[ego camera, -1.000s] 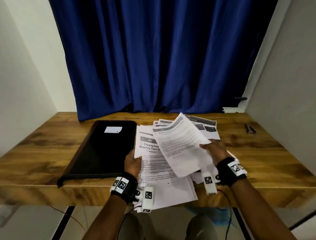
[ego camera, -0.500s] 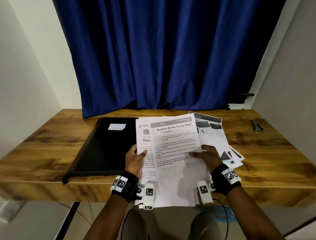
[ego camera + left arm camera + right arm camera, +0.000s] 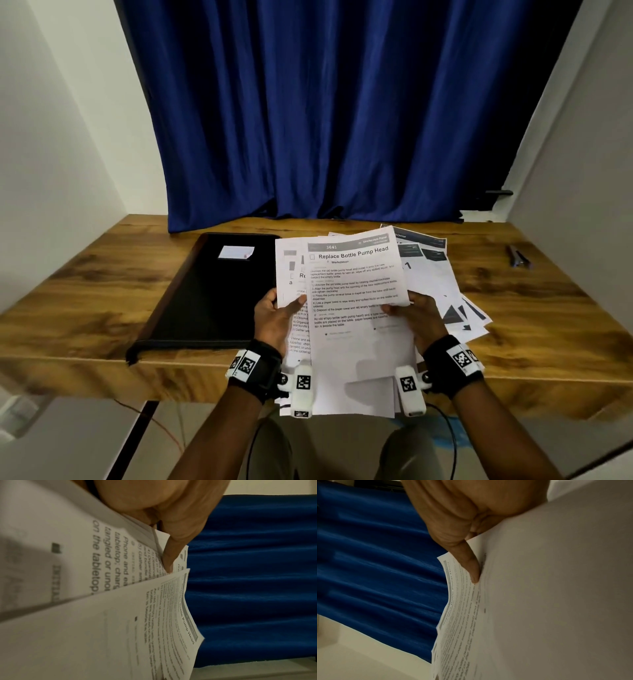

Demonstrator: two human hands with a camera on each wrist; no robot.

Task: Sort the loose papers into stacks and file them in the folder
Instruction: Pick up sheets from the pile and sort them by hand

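Wooden table, left part: closed black folder lying flat, a small white label on its cover, writing illegible. Centre, lifted over the near edge: left hand gripping a stack of papers, thumb on top, its front sheet largely covered; right hand pinching the top sheet, numbered "3641" and headed "Replace Bottle Pump Head", "Workstation". Right: loose papers fanned on the table, one showing a large "1"; a small dark object lies well apart.
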